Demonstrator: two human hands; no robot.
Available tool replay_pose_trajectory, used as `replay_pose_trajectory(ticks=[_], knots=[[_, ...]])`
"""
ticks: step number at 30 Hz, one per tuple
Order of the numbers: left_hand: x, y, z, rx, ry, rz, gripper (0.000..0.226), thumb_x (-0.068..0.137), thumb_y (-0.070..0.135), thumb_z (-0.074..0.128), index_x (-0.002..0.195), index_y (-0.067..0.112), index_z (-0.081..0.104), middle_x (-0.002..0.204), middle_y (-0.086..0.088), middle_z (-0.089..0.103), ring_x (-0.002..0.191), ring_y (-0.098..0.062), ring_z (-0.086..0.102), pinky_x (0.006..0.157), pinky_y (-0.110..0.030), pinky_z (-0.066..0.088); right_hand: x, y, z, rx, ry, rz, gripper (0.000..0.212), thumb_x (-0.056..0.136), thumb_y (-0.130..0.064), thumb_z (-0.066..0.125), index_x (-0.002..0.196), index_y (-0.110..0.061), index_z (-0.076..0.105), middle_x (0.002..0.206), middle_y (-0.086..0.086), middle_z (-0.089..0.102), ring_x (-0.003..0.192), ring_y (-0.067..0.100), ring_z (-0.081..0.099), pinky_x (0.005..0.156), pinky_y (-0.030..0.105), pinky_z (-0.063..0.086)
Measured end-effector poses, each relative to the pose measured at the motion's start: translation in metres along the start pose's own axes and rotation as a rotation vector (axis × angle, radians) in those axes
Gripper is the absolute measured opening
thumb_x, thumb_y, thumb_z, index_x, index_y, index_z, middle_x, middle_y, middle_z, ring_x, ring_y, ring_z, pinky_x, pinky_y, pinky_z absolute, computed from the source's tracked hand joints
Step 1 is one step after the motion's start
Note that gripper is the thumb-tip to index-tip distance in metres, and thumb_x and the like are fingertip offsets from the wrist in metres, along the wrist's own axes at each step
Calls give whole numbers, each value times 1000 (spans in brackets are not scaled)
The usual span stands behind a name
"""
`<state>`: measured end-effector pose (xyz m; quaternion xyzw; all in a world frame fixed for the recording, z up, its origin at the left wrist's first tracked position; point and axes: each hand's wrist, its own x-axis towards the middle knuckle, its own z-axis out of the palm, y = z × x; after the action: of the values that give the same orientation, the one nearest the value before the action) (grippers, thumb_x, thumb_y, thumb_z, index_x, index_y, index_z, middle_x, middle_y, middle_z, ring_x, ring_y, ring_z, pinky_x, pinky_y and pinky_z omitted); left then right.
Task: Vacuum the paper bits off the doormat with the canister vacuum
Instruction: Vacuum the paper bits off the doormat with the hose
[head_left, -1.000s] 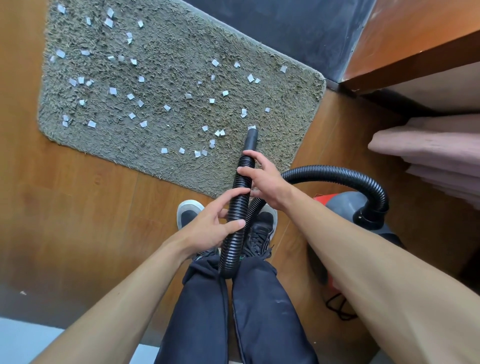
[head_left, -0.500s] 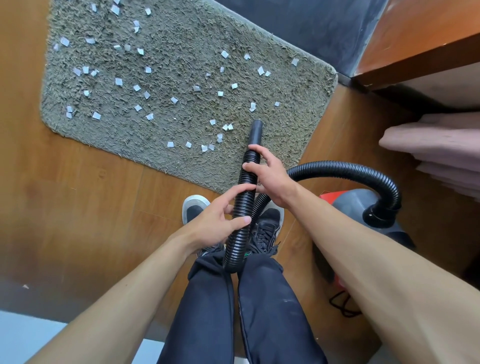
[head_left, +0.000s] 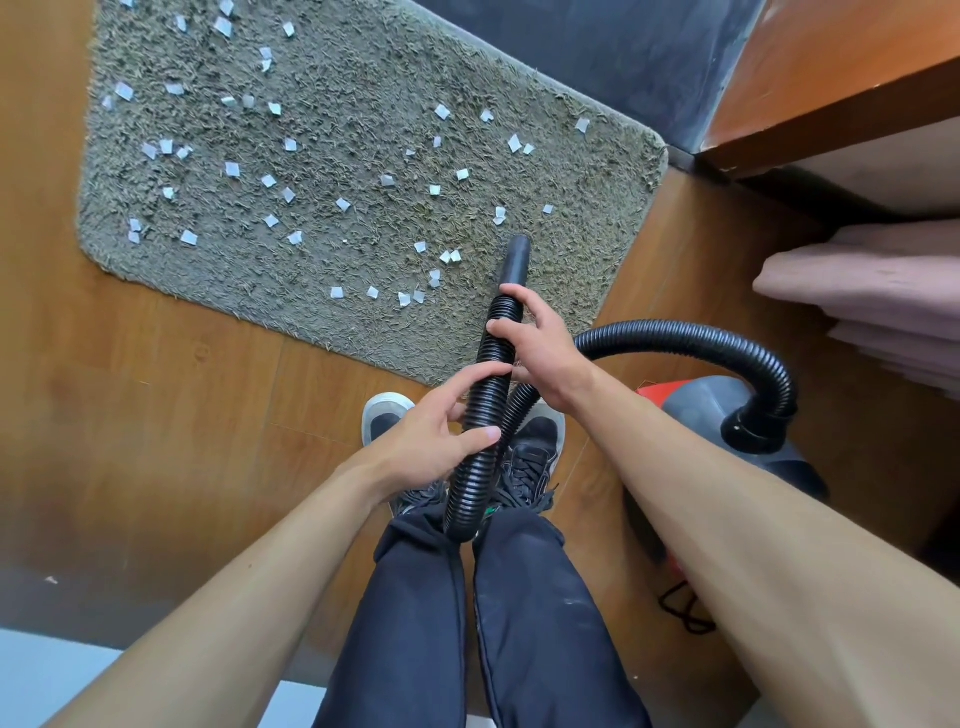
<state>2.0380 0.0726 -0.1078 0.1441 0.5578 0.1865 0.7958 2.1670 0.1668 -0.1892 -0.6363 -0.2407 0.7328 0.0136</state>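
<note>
Half a second on, still clamps right hand and left hand round the corrugated hose; nudges the nozzle farther onto the doormat's near right part, probably swallowing one scrap; leaves dozens of paper bits scattered left

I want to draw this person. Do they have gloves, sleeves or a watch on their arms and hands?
No. The left hand and right hand are bare, with no gloves or rings showing. The left arm and right arm are bare too: no sleeves, no watch.
</note>
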Motion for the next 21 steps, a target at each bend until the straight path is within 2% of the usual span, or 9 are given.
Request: replay_pose_trajectory(ticks=[2, 5, 8, 11, 15, 17, 19, 21], knots=[[4, 2, 1, 11, -21, -16, 58, 98, 0, 55, 140, 39, 44, 94, -3, 63, 68, -2, 65, 53, -16, 49, -2, 1, -5, 28, 27, 11, 48, 92, -6, 58, 132, -30, 52, 106, 9, 61, 82, 18, 65, 70, 36, 57], [8, 4, 6, 20, -60, -42, 57, 98, 5, 56, 136, 46, 45, 108, -20, 62, 78, -24, 67, 59, -32, 56, -5, 3, -12, 55, 54, 26, 48, 92, -4, 57, 132, -30, 52, 104, 7, 62, 81, 17, 64, 68, 34, 55], [11, 3, 11, 15, -69, -60, 56, 98, 4, 55, 138, 43, 45, 106, -17, 60, 72, -18, 65, 48, -22, 51, -9, 4, -18, 96, 75, 41, 48, 92, -2, 56, 132, -29, 52, 101, 4, 62, 79, 16, 63, 60, 30, 54], [11, 1, 14, 29, -73, -61, 57, 98, 4, 55, 137, 45, 45, 102, -9, 61, 72, -15, 64, 47, -21, 49, -11, 5, -18, 95, 73, 42, 48, 93, -2, 56, 133, -27, 52, 100, 5, 61, 76, 16, 61, 57, 27, 53], [4, -4, 7, 0, -29, -12, 58, 97, -1, 55, 140, 37, 45, 96, 8, 64, 87, -14, 62, 56, -14, 50, -5, 1, -6, 10, 19, 12, 49, 92, -5, 58, 134, -29, 52, 105, 9, 60, 81, 18, 63, 67, 34, 57], [1, -4, 0, 7, 12, 10, 58, 97, -1, 55, 139, 38, 45, 89, 12, 63, 81, -8, 62, 56, -11, 49, 0, -7, 4, -45, -21, -2, 49, 92, -6, 58, 133, -31, 51, 108, 8, 61, 85, 19, 63, 72, 37, 58], [-2, -2, -7, -7, 56, 20, 59, 96, -5, 55, 141, 33, 45, 83, 10, 62, 71, -3, 61, 53, -10, 47, 5, -16, 15, -82, -41, 0, 49, 91, -5, 58, 133, -31, 51, 108, 7, 61, 85, 18, 64, 67, 35, 58], [-1, 1, -14, -21, 71, 11, 60, 97, -4, 54, 142, 34, 44, 87, 0, 61, 73, -10, 62, 56, -16, 52, 10, -25, 23, -97, -50, 12, 50, 91, -4, 58, 132, -32, 51, 108, 6, 62, 84, 17, 65, 65, 34, 57]])
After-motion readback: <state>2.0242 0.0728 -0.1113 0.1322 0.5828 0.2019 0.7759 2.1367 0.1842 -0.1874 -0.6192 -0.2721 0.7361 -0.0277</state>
